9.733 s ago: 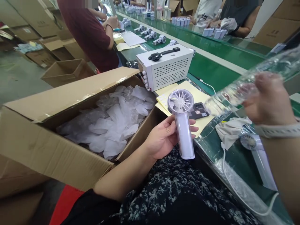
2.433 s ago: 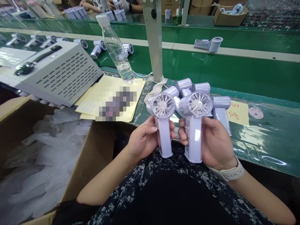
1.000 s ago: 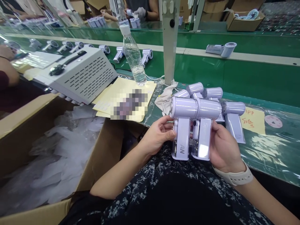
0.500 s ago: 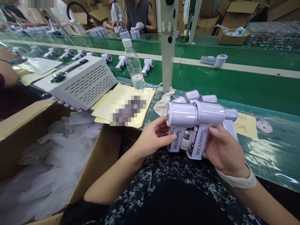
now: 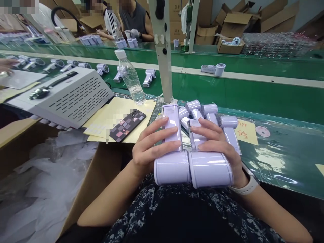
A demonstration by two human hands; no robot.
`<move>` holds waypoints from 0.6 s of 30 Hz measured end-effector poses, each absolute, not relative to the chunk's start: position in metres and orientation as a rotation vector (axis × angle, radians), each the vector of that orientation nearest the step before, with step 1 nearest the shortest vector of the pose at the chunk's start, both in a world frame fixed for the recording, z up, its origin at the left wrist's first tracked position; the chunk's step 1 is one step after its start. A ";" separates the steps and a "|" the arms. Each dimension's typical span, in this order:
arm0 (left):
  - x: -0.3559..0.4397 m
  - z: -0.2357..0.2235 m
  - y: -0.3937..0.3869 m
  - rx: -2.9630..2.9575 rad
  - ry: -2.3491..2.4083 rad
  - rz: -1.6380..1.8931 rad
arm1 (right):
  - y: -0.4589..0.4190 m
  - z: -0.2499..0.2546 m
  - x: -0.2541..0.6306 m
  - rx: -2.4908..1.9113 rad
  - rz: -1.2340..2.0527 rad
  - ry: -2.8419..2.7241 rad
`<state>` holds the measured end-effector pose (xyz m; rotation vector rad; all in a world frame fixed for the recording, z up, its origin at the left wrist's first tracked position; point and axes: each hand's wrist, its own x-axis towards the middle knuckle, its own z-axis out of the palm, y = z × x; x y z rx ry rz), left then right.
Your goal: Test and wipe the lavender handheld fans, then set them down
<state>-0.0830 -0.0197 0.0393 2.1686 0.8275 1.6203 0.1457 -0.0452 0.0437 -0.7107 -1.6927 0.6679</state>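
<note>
While my L hand [image 5: 145,150] has its fingers wrapped over the handle of the L fan [image 5: 172,168], my R hand [image 5: 224,144] holds the R fan [image 5: 211,170] the same way. Both are before my body, heads toward me, handles pointing away, toward the surface [image 5: 280,172]; long axes approx. parallel, heads side by side, w/ each hand at the outer side, nearest to its own fan.
</note>
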 end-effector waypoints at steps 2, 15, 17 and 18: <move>-0.084 0.040 -0.017 2.343 0.751 1.698 | -0.044 0.042 0.147 -0.682 0.583 -1.735; -0.082 0.039 -0.019 2.622 0.774 1.763 | -0.045 0.040 0.149 -0.564 0.616 -1.811; -0.082 0.037 -0.020 2.584 0.801 1.698 | -0.046 0.037 0.149 -0.588 0.719 -1.755; -0.081 0.037 -0.019 2.573 0.806 1.666 | -0.047 0.036 0.150 -0.621 0.759 -1.732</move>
